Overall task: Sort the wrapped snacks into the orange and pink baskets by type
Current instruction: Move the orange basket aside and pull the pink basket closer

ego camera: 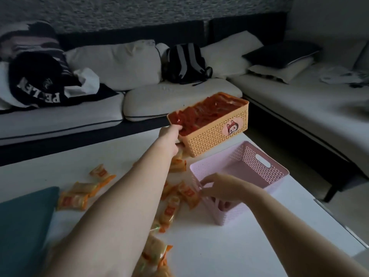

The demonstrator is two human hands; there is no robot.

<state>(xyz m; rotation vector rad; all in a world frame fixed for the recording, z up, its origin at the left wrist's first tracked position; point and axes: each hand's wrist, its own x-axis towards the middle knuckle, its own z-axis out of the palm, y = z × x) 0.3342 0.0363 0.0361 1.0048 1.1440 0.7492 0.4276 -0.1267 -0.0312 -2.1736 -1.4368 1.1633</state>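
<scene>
Orange-wrapped snacks [75, 199] lie scattered on the white table [219, 246] at nine o'clock; the left hand [169, 136] grips the near end of the tilted orange basket [215, 136], full of red packets [207, 114], at twelve; the right hand [221, 188] clasps the pink basket [265, 174] rim at three

A dim room: a white table [199, 246] before a dark-framed corner sofa [60, 120] strewn with pale cushions [117, 64].

- Two baskets on the table [249, 246]: one basket [215, 134] behind, other basket [245, 176] in front.
- Wrapped snacks [79, 196] lie scattered left of them.
- Sofa [139, 100] behind; backpack [185, 62], seemingly, on it.
</scene>
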